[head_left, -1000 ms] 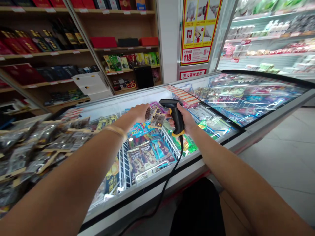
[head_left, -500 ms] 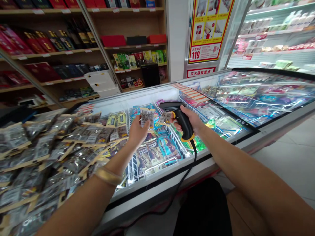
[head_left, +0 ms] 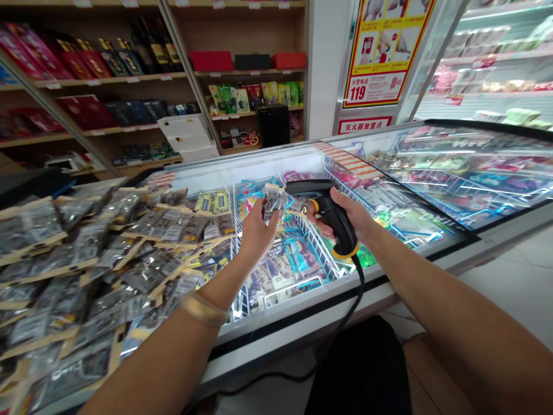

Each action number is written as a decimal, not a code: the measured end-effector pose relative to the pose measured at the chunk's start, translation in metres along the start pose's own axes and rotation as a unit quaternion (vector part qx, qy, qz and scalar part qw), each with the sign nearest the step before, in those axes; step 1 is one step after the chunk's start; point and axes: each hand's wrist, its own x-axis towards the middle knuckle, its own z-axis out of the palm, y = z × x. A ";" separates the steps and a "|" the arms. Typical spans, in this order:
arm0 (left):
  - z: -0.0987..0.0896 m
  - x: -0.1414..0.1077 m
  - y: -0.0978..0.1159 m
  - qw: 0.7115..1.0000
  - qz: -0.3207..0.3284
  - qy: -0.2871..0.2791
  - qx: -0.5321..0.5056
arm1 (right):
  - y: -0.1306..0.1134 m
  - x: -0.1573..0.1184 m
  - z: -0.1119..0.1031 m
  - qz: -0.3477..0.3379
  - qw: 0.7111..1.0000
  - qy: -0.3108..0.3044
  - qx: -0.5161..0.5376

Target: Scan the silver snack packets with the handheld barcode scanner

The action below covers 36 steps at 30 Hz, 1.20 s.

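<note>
My left hand (head_left: 258, 233) is closed on a small clear packet (head_left: 273, 197) with a pale top strip, its label side partly visible. A black and yellow handheld barcode scanner (head_left: 342, 225) is gripped in my right hand (head_left: 355, 212), its head pointing left at the packet. Beside the fingers of my right hand, another small packet (head_left: 299, 204) shows just below the scanner head; its hold is partly hidden. To the left, many similar packets (head_left: 147, 271) lie heaped on the freezer's glass top. Both hands are above the glass.
Under the glass of the chest freezer (head_left: 242, 337), wire baskets (head_left: 317, 256) hold wrapped goods. The scanner's black cable (head_left: 352, 314) hangs over the freezer's front edge. Behind stand wooden shelves (head_left: 254, 34) with boxes and bottles, white boxes (head_left: 185, 128) and a fire-safety poster (head_left: 384, 55).
The view has turned slightly left, so the scene sits further right. The packet in my left hand is tilted a little more and appears closer to the scanner head.
</note>
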 end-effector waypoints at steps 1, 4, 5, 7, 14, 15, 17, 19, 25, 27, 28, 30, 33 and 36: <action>0.000 0.000 0.000 1.000 0.000 -0.001 0.000 | 0.000 0.000 0.001 0.001 1.000 0.001 -0.005; 0.001 -0.001 -0.001 1.000 0.003 -0.007 -0.003 | -0.001 -0.001 0.002 0.010 1.000 0.005 -0.007; 0.001 -0.001 -0.002 1.000 0.006 -0.007 -0.004 | -0.001 -0.001 0.002 0.013 1.000 0.003 -0.003; 0.001 0.000 -0.004 1.000 0.012 -0.005 -0.008 | -0.002 -0.001 0.002 0.017 1.000 -0.003 0.007; 0.005 0.002 -0.008 1.000 0.007 -0.003 -0.005 | -0.001 -0.003 0.000 0.024 0.999 0.013 0.020; 0.006 0.002 -0.007 1.000 0.002 -0.002 -0.006 | -0.001 -0.003 0.000 0.022 0.999 0.025 0.024; 0.004 0.002 -0.004 1.000 -0.001 0.006 -0.013 | -0.001 -0.003 0.000 0.018 0.998 0.047 0.031; -0.004 0.004 0.000 1.000 0.006 0.016 -0.021 | -0.001 -0.001 0.001 0.018 0.997 0.066 0.036; -0.081 0.017 0.001 0.997 -0.004 0.071 0.015 | 0.003 0.021 0.035 0.005 0.997 0.049 0.054; -0.117 0.022 -0.009 0.992 -0.004 0.106 0.068 | 0.008 0.037 0.057 0.015 0.997 0.028 0.068; -0.135 0.024 -0.015 0.987 -0.010 0.124 0.098 | 0.011 0.046 0.069 0.025 0.997 0.015 0.075; -0.165 0.025 -0.030 0.977 -0.026 0.148 0.151 | 0.019 0.065 0.094 0.043 0.994 -0.006 0.098; -0.194 0.018 -0.052 0.960 -0.043 0.135 0.240 | 0.034 0.090 0.128 0.061 0.987 -0.018 0.144; -0.201 0.001 -0.066 0.935 -0.045 0.091 0.339 | 0.051 0.106 0.151 0.096 0.981 0.005 0.167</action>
